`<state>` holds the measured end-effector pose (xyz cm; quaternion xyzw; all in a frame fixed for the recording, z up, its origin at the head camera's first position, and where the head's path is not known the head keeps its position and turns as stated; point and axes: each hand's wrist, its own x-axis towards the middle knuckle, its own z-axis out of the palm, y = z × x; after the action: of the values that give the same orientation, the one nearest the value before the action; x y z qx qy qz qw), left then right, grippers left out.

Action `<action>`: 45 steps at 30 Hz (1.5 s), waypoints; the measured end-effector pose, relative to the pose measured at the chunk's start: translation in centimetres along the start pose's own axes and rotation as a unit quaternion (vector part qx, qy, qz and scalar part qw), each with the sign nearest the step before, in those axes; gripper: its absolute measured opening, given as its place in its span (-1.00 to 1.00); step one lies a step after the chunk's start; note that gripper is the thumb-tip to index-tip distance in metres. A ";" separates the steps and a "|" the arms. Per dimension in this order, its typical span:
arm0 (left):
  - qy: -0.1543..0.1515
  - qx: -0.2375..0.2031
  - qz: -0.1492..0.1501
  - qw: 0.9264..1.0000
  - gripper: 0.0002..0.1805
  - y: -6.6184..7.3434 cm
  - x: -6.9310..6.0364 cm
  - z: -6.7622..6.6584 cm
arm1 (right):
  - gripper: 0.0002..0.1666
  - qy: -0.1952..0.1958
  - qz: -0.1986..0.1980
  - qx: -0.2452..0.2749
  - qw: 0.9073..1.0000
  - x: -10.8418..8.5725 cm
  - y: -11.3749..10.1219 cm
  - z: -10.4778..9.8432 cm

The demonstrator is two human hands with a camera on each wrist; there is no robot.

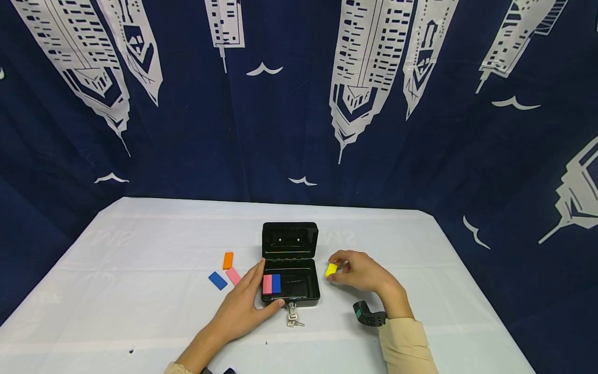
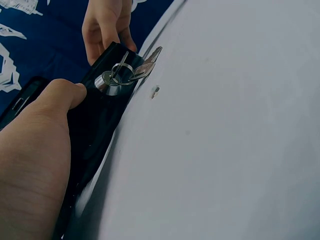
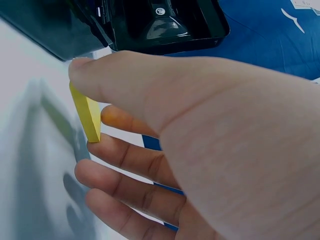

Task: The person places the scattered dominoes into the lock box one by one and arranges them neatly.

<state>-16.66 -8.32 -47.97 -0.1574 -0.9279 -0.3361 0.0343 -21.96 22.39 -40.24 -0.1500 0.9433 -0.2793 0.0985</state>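
Note:
A black cash box (image 1: 310,280) stands on the table with its lid (image 1: 289,241) raised. Inside, a pink block (image 1: 267,284) and a blue block (image 1: 276,284) stand side by side at the left. My left hand (image 1: 243,310) rests against the box, its extended fingers along the left side and its thumb (image 2: 65,95) on the front. A small bunch of keys (image 2: 142,71) hangs from the front lock (image 2: 108,83). Right of the box, my right hand (image 1: 362,271) pinches a yellow block (image 3: 87,114) between thumb and fingers, close above the table.
Left of the box lie an orange block (image 1: 228,260), a blue block (image 1: 217,280) and a pink block (image 1: 233,276), partly beside my left hand. A black wrist device (image 1: 369,314) shows at my right wrist. Behind the white table (image 1: 154,234) hangs a dark blue printed cloth (image 1: 280,130).

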 end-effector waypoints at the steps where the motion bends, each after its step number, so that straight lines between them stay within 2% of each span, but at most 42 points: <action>1: 0.000 0.000 0.000 1.000 0.17 0.0 0.0 0.0 | -0.52 0.000 -0.001 0.000 1.000 0.0 0.0 0.0; 7: 0.003 0.001 0.002 1.000 0.16 0.0 0.0 0.0 | -0.52 0.000 0.011 0.006 1.000 0.0 -0.2 0.1; 45: -0.002 -0.001 -0.003 1.000 0.18 0.1 -0.1 -0.1 | -0.57 -0.005 0.010 0.007 1.000 0.2 -0.3 0.4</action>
<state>-16.58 -8.33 -47.86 -0.1547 -0.9283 -0.3367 0.0316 -21.99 21.87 -40.40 -0.1410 0.9424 -0.2838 0.1070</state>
